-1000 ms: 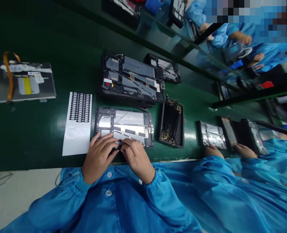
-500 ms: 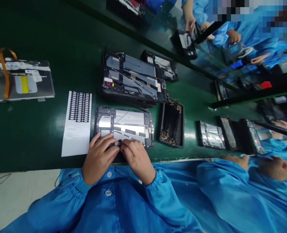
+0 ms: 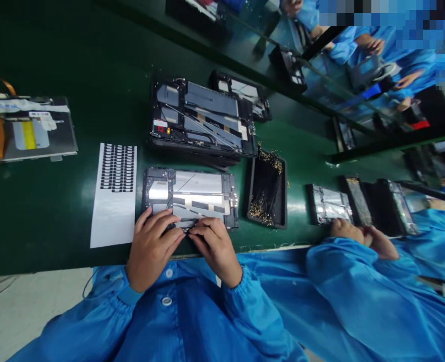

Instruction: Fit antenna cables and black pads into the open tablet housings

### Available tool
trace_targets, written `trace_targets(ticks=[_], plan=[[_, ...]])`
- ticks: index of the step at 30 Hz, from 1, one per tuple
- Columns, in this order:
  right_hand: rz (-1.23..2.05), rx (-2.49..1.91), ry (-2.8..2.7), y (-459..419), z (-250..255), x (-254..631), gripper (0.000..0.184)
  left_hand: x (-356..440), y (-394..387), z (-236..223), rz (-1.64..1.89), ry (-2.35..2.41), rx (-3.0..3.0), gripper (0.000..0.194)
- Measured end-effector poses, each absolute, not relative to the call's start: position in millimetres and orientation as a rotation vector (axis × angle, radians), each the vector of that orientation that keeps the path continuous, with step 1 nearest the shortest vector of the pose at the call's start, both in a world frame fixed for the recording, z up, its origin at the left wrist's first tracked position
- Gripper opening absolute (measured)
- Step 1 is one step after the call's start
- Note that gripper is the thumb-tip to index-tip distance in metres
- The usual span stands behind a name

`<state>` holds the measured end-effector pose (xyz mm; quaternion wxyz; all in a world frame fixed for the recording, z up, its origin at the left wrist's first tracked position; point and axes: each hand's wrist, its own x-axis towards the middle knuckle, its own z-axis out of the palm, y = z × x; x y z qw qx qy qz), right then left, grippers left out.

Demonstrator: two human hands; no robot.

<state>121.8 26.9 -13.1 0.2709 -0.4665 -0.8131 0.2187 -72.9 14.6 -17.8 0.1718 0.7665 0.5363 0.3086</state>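
Observation:
An opened tablet housing, black-framed with silver panels and thin black strips, lies flat before me. My left hand rests on its near left part, fingertips over the rim, thumb and forefinger closed at the near edge. Just beside it, my right hand has thumb and forefinger pinched at the same edge. Whatever is in that pinch is too small and covered to make out. To the right stands a black tray of thin black cables with gold-coloured ends. A white sheet of black stickers lies left of the housing.
Behind the housing is a stack of similar housings, with another housing beyond. A metal panel with an orange ribbon lies far left. At right, a co-worker's hands are by another housing. A dark rail crosses the right side.
My right thumb and forefinger have shifted slightly right, opening a small gap between my hands. The co-worker's hands at right have moved to the housing there. The view has shifted slightly.

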Motion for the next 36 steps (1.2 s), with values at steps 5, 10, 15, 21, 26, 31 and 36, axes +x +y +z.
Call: trace_targets(ticks=[5,10,15,21,26,31,36], plan=[[0.609,-1.286,-2.223,28.0,-12.6,121.1,0.008,-72.7,14.5,-18.4,0.884,1.516,2.192,0.01],[0.592,-1.303,-2.246,27.6,-11.5,120.3,0.008,-72.9,14.4,-18.8,0.901,1.513,2.205,0.011],[0.581,-1.297,-2.247,26.8,-12.7,120.0,0.009,-70.8,14.9,-19.4,0.903,1.536,2.213,0.009],[0.576,-1.304,-2.257,24.1,-12.6,119.1,0.011,-69.6,14.3,-19.3,0.888,1.55,2.241,0.008],[0.558,-1.312,-2.259,23.4,-13.4,119.0,0.012,-69.8,14.4,-20.1,0.889,1.547,2.253,0.007],[0.573,-1.318,-2.252,23.6,-12.3,118.2,0.012,-70.7,14.8,-20.5,0.888,1.536,2.261,0.008],[0.575,-1.32,-2.219,24.0,-10.6,114.2,0.011,-71.7,13.8,-19.5,0.875,1.527,2.268,0.009]])
